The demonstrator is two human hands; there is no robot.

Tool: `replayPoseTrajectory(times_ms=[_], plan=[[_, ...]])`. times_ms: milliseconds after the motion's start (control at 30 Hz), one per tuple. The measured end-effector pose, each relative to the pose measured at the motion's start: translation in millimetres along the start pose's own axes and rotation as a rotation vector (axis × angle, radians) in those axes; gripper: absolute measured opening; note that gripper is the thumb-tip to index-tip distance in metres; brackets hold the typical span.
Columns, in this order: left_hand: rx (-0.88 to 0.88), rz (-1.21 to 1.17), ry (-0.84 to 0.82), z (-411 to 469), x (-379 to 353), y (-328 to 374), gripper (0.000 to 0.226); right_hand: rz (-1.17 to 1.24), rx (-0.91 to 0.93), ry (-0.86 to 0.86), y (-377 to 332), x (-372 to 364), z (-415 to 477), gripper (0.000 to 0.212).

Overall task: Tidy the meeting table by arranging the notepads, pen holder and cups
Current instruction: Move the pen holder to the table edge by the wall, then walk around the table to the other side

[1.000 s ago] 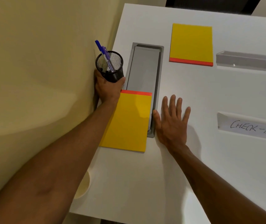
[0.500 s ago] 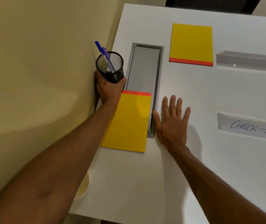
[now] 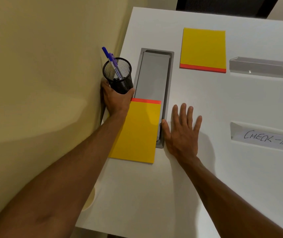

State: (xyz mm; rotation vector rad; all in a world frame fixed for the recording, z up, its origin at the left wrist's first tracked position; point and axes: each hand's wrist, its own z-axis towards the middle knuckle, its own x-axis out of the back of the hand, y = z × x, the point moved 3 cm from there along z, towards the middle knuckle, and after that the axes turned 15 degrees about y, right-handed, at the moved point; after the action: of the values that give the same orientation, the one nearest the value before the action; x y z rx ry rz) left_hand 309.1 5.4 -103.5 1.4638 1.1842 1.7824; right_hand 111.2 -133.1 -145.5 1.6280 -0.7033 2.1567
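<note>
The left hand (image 3: 115, 100) is wrapped around the base of the black mesh pen holder (image 3: 118, 75), which stands at the table's (image 3: 206, 169) left edge with a few pens (image 3: 112, 63) leaning in it, just beside the grey cable tray (image 3: 154, 78). The right hand (image 3: 182, 133) lies flat and spread on the bare tabletop, holding nothing. One yellow notepad (image 3: 137, 133) sits partly over the tray's near end, touching the left wrist; a second notepad (image 3: 203, 49) lies well apart on the far side. A cup (image 3: 89, 198) is barely visible under the left forearm at the near edge (only its rim shows). Judging by this spread, the tidying looks unfinished: the holder is not yet placed, the pads are not grouped, and the cup awaits arranging.
</note>
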Motion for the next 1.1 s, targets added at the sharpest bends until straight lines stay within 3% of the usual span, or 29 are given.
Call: replayPoseTrajectory(times_ms=[267, 400, 533, 800, 1000, 1100], plan=[[-0.057, 0.023, -0.051, -21.8, 22.2, 7.3, 0.107, 0.048, 0.046, -0.007, 3.4, 4.8, -1.1, 0.066], [-0.093, 0.072, -0.062, -46.8, 45.8, 18.4, 0.104, 0.194, 0.06, -0.142, 10.6, 12.7, 3.1, 0.077], [-0.141, 0.12, -0.131, -74.4, 70.9, 27.4, 0.097, 0.142, 0.084, -0.135, 21.4, 36.7, -5.6, 0.075], [-0.425, 0.268, -0.343, -145.6, 108.1, 56.7, 0.077, 0.207, 0.027, -0.101, 24.4, 123.6, -41.0, 0.076], [-0.658, 0.388, -0.49, -209.4, 122.2, 91.9, 0.077, 0.175, 0.03, -0.031, 49.4, 198.0, -76.7, 0.079], [-0.78, 0.341, -0.537, -246.2, 134.9, 113.7, 0.08, 0.133, 0.02, -0.004, 75.6, 232.1, -99.4, 0.069]])
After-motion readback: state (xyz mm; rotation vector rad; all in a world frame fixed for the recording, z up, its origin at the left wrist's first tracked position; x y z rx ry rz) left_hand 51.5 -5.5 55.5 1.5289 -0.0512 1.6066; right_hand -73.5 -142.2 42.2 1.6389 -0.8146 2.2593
